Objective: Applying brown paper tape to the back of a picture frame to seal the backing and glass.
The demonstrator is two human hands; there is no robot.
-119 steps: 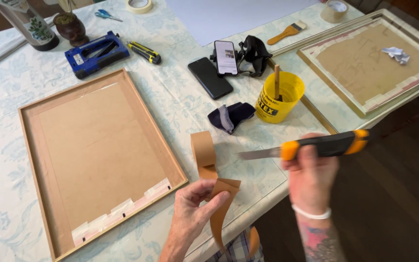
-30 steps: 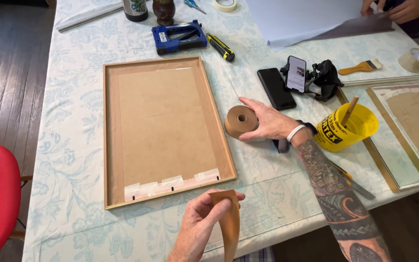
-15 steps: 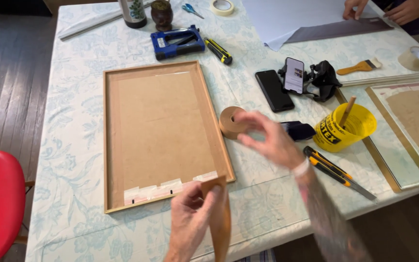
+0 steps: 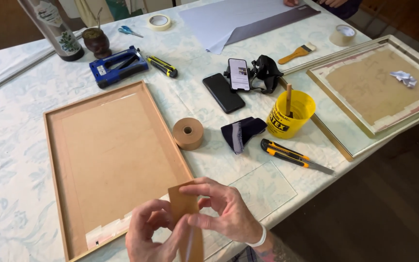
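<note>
At the near edge, both my hands pinch the brown paper strip (image 4: 186, 218), long axis upright: left hand (image 4: 150, 233) beside, right hand (image 4: 224, 211) gripping its top, frame (image 4: 54, 160) just left.

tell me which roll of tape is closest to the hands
The brown paper tape roll, lying flat beside the wooden frame, is closest to the hands. The white roll and the tan roll sit at the table's far edge.
</note>
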